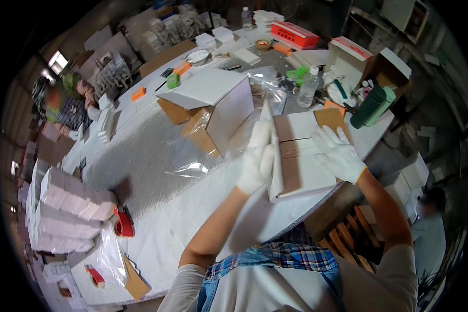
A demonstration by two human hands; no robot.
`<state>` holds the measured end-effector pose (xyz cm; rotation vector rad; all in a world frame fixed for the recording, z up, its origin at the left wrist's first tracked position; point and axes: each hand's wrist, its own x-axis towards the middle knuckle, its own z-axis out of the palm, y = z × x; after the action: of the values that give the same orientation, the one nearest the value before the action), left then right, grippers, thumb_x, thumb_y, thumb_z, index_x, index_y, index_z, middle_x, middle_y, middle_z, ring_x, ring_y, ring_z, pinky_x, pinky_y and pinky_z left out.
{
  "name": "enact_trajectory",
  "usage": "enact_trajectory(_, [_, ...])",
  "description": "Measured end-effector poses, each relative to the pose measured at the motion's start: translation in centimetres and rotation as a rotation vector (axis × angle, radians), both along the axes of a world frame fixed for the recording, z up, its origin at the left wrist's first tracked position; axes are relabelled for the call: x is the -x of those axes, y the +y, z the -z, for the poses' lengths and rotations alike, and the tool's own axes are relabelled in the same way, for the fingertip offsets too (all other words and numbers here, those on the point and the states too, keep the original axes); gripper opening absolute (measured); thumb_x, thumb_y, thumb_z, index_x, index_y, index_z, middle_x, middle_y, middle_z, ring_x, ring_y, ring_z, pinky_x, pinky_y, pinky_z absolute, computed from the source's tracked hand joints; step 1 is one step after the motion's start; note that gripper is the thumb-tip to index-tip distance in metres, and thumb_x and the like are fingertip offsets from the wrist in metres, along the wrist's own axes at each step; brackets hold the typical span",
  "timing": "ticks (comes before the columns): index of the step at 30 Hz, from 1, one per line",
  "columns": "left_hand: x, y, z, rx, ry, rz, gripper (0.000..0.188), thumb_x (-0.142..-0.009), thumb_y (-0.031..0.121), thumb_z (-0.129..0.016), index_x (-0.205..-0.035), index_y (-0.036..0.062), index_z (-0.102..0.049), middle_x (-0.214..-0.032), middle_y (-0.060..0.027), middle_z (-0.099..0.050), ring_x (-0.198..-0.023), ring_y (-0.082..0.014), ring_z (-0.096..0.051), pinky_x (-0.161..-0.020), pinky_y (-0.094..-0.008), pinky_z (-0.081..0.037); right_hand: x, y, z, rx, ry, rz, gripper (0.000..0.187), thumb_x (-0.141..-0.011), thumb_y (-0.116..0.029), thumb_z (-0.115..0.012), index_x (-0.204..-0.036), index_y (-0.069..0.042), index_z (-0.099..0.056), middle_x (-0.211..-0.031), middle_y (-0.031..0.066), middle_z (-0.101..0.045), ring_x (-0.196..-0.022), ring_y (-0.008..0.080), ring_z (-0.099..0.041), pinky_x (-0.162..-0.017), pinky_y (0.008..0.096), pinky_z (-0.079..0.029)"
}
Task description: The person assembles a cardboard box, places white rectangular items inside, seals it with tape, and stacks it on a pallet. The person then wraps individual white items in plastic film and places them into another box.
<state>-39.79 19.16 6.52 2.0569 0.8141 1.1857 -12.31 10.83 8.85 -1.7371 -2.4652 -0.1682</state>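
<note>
A white carton [309,174] with brown inner board lies in front of me at the table's edge. One of its panels [277,171] stands raised on the left side. My left hand [257,158], in a white knit glove, rests against that panel with its fingers stretched upward. My right hand [339,153], gloved alike, lies flat on the carton's top with fingers spread, beside a brown flap [328,119]. Left of them stands a second white box [231,112], tilted, its open end showing brown board and clear plastic film [195,161].
Stacked white pieces [73,197] and a red tape dispenser [123,223] occupy the left end. A clear bottle [308,88], green flasks [369,106] and an open box [392,70] stand far right. One person [67,106] works across the table; another [430,234] is at right.
</note>
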Motion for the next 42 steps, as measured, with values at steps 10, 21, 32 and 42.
enact_trajectory(10, [-3.8,2.0,-1.4,-0.474,0.435,0.131,0.027,-0.095,0.024,-0.060,-0.113,0.0040,-0.062,-0.127,-0.0168,-0.060,-0.118,-0.0371,-0.056,-0.099,-0.0519,-0.042,-1.3,-0.1,-0.2,-0.159,0.397,0.277,0.050,-0.099,-0.028,-0.059,-0.145,-0.007,-0.056,-0.149,0.0172,-0.055,-0.141,0.0340,-0.048,-0.119,0.0472,-0.035])
enact_trajectory(21, [-3.7,2.2,-2.6,-0.369,0.530,0.171,0.043,-0.095,0.029,-0.061,-0.129,0.0024,-0.059,-0.135,-0.0213,-0.060,-0.128,-0.0403,-0.053,-0.110,-0.0527,-0.038,2.2,0.5,2.6,0.148,2.161,0.187,0.067,-0.110,-0.050,-0.040,-0.162,-0.007,-0.033,-0.158,0.0092,-0.047,-0.139,0.0206,-0.052,-0.116,0.0346,-0.041])
enact_trajectory(32, [-4.3,1.4,-2.2,-0.275,0.322,0.050,0.057,-0.086,0.008,-0.068,-0.138,-0.0021,-0.046,-0.131,-0.0246,-0.058,-0.109,-0.0459,-0.055,-0.097,-0.0505,-0.047,8.1,-0.9,-0.9,-0.110,0.231,0.131,0.085,-0.083,-0.050,-0.071,-0.144,0.005,-0.050,-0.150,0.0225,-0.049,-0.143,0.0391,-0.041,-0.123,0.0515,-0.026])
enact_trajectory(42, [-5.5,11.9,-5.4,0.110,0.378,0.322,0.043,-0.102,0.034,-0.057,-0.130,0.0021,-0.064,-0.133,-0.0144,-0.067,-0.124,-0.0306,-0.060,-0.110,-0.0408,-0.044,13.9,-3.5,-4.4,-0.098,0.218,0.388,0.057,-0.084,-0.036,-0.067,-0.124,0.004,-0.058,-0.133,0.0248,-0.056,-0.122,0.0366,-0.052,-0.103,0.0483,-0.040])
